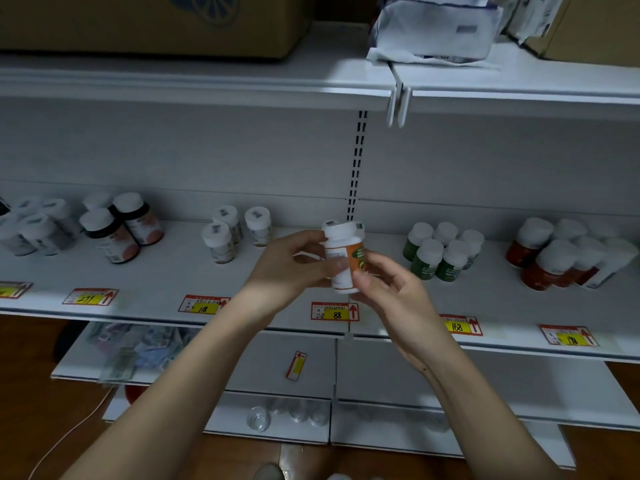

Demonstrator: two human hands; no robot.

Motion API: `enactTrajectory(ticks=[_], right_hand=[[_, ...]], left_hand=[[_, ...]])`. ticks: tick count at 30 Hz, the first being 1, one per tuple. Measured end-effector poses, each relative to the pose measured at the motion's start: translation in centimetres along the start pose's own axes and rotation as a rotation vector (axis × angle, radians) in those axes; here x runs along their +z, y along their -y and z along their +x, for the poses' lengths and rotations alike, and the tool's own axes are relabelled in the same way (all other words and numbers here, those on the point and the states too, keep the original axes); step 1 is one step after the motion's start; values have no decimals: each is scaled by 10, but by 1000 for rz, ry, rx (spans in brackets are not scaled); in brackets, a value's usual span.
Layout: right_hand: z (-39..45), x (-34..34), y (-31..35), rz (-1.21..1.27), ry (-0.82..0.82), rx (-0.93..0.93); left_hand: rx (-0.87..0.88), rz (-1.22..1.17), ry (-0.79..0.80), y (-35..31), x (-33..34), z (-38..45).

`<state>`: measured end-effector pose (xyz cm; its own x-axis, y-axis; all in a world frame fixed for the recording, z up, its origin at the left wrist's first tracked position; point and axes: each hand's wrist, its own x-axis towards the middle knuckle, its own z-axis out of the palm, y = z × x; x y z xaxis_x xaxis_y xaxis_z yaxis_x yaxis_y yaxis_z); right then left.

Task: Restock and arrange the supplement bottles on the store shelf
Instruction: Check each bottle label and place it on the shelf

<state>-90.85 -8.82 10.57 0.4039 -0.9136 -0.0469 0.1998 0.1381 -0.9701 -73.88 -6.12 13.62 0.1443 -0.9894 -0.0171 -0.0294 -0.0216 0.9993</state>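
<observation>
I hold an orange-labelled supplement bottle (346, 252) with a white cap upright in front of the middle shelf (180, 271), above the "88" price tag (335, 312). My left hand (294, 265) grips it from the left and my right hand (388, 289) from the lower right. A second white cap shows just behind the held bottle. On the shelf stand groups of white-capped bottles: dark ones (117, 230) at left, pale ones (235, 230) left of centre, green ones (443, 251) right of centre, red ones (554, 258) at far right.
A cardboard box (149, 22) and white packages (436, 29) sit on the top shelf. Lower shelves hold flat packets (135, 348), a loose price tag (296, 365) and clear containers (259, 417). Wooden floor lies below, with a white cable at lower left.
</observation>
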Motion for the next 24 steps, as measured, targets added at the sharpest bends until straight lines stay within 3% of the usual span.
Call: enactTrajectory(ticks=[5,18,24], right_hand=[[-2,0,-3,146,5,72],[2,8,-7,-217,-92,-99],[2,9,-1,-24,-9,-10]], left_hand=[[-47,-118,-88,7,-3,-2],[-6,98,-37,1,2,-3],[-59,-100,-47,3,1,-2]])
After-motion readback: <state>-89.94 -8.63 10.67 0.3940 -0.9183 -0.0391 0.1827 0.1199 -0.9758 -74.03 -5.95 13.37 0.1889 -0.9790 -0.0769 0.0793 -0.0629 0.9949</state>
